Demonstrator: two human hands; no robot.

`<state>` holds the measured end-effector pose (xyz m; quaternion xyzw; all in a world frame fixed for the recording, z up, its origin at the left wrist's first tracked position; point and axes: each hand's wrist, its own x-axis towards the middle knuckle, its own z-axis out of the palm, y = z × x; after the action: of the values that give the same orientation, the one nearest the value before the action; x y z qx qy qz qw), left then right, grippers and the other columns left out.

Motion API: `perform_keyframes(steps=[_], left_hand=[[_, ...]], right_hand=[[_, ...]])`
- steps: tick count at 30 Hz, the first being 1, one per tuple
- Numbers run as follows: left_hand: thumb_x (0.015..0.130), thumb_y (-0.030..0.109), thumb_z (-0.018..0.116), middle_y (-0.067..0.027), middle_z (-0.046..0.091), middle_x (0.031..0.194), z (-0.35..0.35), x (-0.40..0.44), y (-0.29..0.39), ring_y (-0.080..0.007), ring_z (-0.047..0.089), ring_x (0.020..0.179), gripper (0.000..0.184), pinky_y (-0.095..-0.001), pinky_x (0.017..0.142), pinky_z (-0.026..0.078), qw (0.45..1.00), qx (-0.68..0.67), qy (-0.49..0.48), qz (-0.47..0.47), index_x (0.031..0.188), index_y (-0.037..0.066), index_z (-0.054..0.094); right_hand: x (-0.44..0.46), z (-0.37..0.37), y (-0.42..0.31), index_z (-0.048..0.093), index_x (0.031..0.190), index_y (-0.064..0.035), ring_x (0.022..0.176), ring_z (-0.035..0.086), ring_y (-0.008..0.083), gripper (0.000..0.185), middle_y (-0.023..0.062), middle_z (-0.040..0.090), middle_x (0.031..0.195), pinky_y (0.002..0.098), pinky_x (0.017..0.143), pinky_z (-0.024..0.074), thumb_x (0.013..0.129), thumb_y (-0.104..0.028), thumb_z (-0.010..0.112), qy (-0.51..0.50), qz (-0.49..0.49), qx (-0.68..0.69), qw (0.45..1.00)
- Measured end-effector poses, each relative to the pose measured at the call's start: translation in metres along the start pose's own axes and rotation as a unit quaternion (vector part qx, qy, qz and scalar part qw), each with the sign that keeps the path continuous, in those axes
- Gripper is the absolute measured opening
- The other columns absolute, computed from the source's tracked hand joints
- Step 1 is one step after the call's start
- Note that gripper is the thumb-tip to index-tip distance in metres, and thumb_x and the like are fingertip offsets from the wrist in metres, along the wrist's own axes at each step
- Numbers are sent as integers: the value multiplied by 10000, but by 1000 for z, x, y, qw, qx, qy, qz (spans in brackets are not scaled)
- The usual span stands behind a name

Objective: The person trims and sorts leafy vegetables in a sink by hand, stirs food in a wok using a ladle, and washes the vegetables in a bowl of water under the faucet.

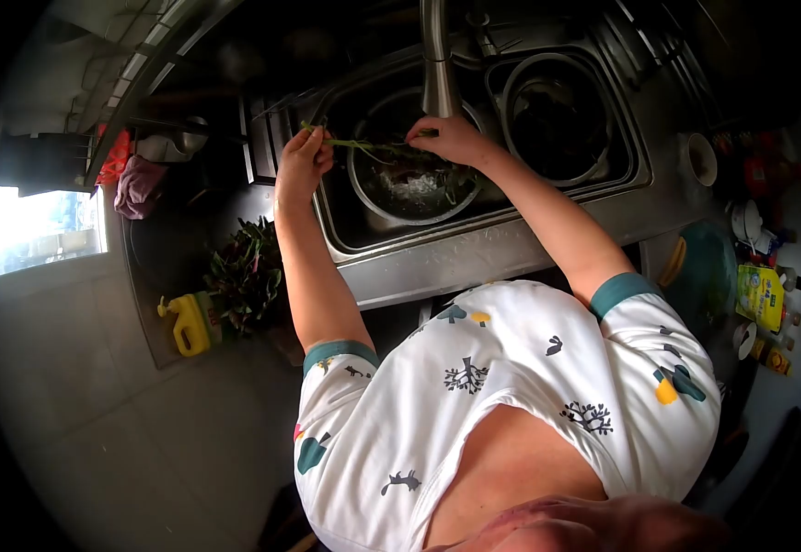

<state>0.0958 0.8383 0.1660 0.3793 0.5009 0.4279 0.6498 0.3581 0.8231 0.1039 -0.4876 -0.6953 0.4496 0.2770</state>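
Observation:
A thin green vegetable stem stretches between my two hands above the left sink basin. My left hand is closed in a pinch on its left end. At the other end, my right hand has its fingers bent round the leafy part, just under the faucet. Below them a round metal bowl sits in the left basin, with bright, rippling water and dark greens inside. The bowl's far side is partly hidden by the stem and my right hand.
In the right basin stands another round pot with dark contents. A bunch of dark leafy greens lies left of the sink, beside a yellow jug. A pink cloth hangs at left. Bottles and a yellow-green packet line the right.

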Motion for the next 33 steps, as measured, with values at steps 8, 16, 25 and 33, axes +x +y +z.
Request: perform_keyframes(steps=[8,16,25,33], left_hand=[[907,183,531,-20,464,707,4,21,-24,-101,392,611,166,-226,492,319,993,-104,49,-1,892,18,528],[937,238,482,-1,399,674,45,38,-63,-82,297,539,201,-249,459,258,979,-40,155,123,886,43,485],[941,185,457,-8,380,643,19,79,-120,-106,307,517,151,-243,422,246,940,-304,153,-29,877,49,465],[921,188,496,21,395,635,25,48,-91,-76,326,516,167,-220,447,262,969,-127,172,122,840,42,498]], right_hand=[[10,35,22,641,925,-77,742,607,271,226,114,635,798,360,659,464,772,-238,596,41,-32,26,998],[16,42,33,601,840,-35,662,582,298,232,156,590,709,380,610,447,812,-234,485,83,-29,-19,996],[0,27,18,577,752,-14,602,536,165,251,84,573,644,304,595,421,823,-229,469,-28,-23,98,995],[1,-1,79,612,920,-22,813,595,335,354,149,631,833,403,708,452,850,-347,491,145,82,-8,986]])
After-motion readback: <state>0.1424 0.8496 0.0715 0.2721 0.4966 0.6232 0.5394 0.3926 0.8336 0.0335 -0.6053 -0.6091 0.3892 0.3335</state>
